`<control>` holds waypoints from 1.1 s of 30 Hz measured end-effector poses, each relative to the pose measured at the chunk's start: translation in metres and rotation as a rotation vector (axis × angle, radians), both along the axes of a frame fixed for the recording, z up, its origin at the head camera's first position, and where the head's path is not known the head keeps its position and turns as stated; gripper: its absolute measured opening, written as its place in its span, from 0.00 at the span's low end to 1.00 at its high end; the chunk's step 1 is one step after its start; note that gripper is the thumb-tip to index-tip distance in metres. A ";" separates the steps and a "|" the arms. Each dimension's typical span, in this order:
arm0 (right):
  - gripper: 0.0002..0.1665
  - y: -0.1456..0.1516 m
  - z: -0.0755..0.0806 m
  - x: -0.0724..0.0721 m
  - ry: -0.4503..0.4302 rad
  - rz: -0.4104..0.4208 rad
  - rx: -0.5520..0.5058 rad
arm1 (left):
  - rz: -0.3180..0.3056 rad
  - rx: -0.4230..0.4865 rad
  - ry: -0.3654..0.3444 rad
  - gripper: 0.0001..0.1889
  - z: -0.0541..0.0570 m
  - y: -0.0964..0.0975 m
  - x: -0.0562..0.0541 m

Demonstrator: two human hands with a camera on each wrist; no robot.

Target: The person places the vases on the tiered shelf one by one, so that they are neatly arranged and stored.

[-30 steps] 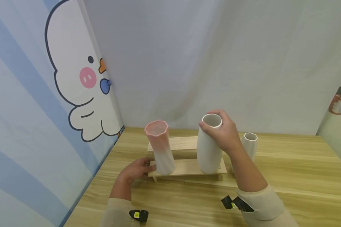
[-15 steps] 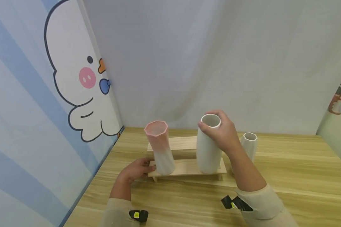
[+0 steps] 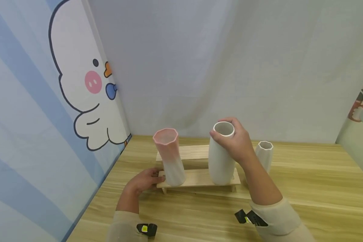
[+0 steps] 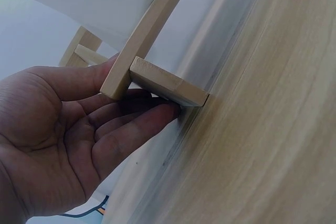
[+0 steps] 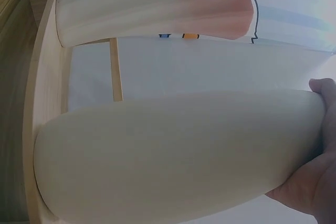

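Observation:
A smooth white vase stands upright on the right part of a two-step wooden stand's lower board. My right hand grips it round the top, thumb at the near side of the rim. In the right wrist view the base of the white vase meets the board. At the lower board's left end, my left hand holds the stand. The left wrist view has the thumb on the board and the fingers below, by the leg. A pink-and-white vase stands close to that hand.
To the right of the stand, partly behind my right forearm, is a smaller white ribbed vase. The stand's upper board lies behind the two vases. A pale curtain hangs behind the wooden table, with a cartoon-printed wall at the left.

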State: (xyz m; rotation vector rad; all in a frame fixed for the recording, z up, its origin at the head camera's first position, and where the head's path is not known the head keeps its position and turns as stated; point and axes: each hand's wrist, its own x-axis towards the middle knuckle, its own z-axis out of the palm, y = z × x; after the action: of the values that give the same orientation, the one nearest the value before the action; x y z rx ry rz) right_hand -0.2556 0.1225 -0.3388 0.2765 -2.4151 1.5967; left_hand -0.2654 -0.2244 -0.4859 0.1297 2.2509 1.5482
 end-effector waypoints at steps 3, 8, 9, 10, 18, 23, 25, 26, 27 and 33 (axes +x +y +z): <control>0.33 0.000 -0.001 0.000 0.007 0.001 -0.009 | -0.011 0.004 0.008 0.34 0.001 0.000 0.000; 0.33 -0.001 -0.001 0.001 0.021 0.001 -0.016 | -0.015 0.005 0.007 0.35 0.001 -0.001 0.001; 0.33 -0.001 -0.001 0.001 0.023 -0.002 -0.016 | -0.015 0.004 0.008 0.35 0.001 -0.002 0.001; 0.33 -0.002 -0.001 0.001 0.025 -0.005 -0.016 | -0.013 0.002 0.005 0.35 0.001 -0.002 0.001; 0.34 -0.003 -0.003 0.001 0.037 -0.030 -0.022 | -0.008 0.002 -0.009 0.34 0.001 -0.002 -0.002; 0.34 -0.003 -0.004 0.003 0.041 -0.033 -0.023 | -0.023 0.006 -0.009 0.35 0.000 -0.003 -0.003; 0.34 -0.003 -0.004 0.004 0.040 -0.035 -0.027 | -0.027 0.007 -0.008 0.35 0.000 -0.004 -0.003; 0.34 -0.003 -0.004 0.004 0.038 -0.037 -0.027 | -0.028 0.009 -0.008 0.35 0.000 -0.004 -0.003; 0.34 -0.003 -0.004 0.004 0.036 -0.038 -0.028 | -0.029 0.012 -0.009 0.35 0.000 -0.004 -0.003; 0.34 -0.004 -0.003 0.006 0.033 -0.034 -0.029 | -0.025 0.012 -0.009 0.35 0.000 -0.003 -0.002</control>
State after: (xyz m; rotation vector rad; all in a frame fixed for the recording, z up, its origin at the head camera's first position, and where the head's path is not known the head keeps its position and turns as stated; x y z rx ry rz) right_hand -0.2495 0.1189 -0.3415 0.2524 -2.3575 1.5989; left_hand -0.2672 -0.2274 -0.4859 0.1530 2.2248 1.5465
